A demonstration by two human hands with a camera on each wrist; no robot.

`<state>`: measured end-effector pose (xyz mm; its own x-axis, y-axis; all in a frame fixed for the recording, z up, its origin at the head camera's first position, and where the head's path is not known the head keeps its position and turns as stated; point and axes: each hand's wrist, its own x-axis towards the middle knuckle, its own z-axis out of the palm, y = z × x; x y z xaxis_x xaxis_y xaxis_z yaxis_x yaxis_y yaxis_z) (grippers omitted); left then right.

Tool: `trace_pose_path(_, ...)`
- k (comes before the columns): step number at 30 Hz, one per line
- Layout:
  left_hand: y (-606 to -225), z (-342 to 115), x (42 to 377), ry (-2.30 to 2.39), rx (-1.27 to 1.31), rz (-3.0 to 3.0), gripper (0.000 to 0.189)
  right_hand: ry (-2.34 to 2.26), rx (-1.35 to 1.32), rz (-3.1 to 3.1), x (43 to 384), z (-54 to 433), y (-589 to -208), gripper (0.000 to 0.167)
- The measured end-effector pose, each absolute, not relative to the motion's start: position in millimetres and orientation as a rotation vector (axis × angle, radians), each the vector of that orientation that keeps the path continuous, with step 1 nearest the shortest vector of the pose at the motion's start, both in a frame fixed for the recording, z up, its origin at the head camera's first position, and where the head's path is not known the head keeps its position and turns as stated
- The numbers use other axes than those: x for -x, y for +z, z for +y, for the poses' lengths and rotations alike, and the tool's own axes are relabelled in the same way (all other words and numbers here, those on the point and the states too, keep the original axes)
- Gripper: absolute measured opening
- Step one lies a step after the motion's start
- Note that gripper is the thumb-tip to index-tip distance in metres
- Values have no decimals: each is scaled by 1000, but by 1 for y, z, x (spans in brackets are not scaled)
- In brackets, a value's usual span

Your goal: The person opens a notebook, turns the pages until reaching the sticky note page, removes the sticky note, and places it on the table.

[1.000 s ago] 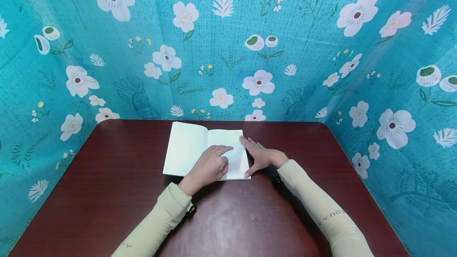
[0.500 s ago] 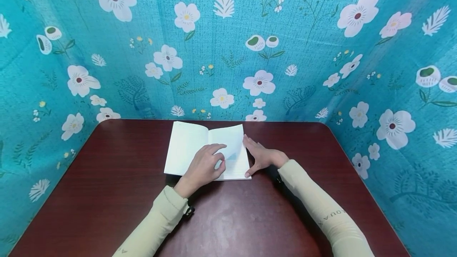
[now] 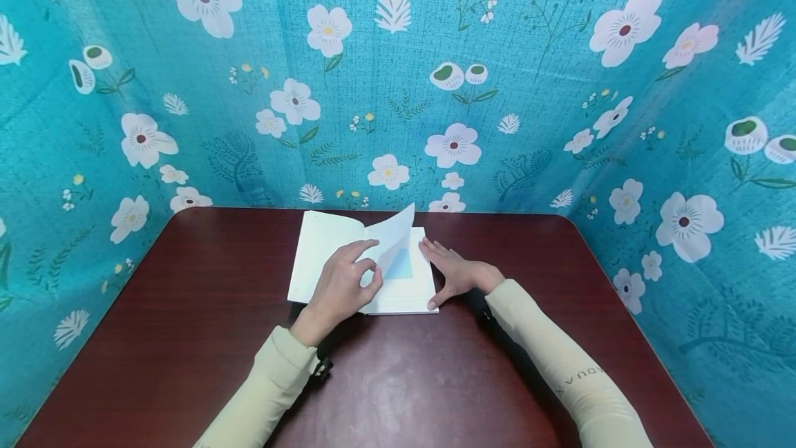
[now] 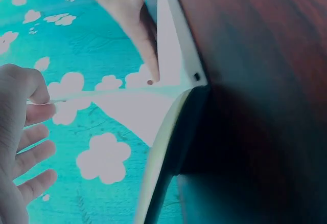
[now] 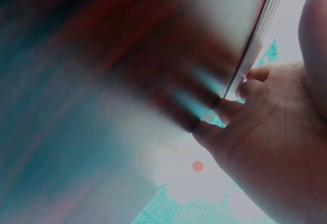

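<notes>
An open notebook (image 3: 404, 301) with white pages lies near the table's far edge. My left hand (image 3: 340, 281) pinches one page (image 3: 393, 227) between thumb and index finger, and that page stands curled up over the right half. Under it shows a pale blue patch (image 3: 401, 265) on the right-hand page. In the left wrist view, the other fingers (image 4: 38, 152) of this hand are spread, and the lifted page (image 4: 87, 95) appears edge-on. My right hand (image 3: 459, 274) rests at the notebook's right edge, thumb on the near corner, fingers extended along the side.
The dark red-brown table (image 3: 398, 379) extends around the notebook on all sides. A turquoise flowered cloth (image 3: 373, 123) hangs behind it and along both sides. Dark bands (image 3: 321, 367) sit at the wrists by the sleeve cuffs.
My left hand has drawn back to the left, lifting the page from the right half and curling it upward. The blue patch beneath has come into view. My right hand has stayed at the edge.
</notes>
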<state>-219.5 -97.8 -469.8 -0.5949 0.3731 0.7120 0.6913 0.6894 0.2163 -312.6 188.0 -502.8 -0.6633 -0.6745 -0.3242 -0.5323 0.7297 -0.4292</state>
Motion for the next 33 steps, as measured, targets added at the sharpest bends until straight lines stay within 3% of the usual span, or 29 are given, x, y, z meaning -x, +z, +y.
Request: trace_pose_path(33, -445, -141, 191, -677, 596, -2256, 19, -414, 919, 2472, 311, 188, -503, 138)
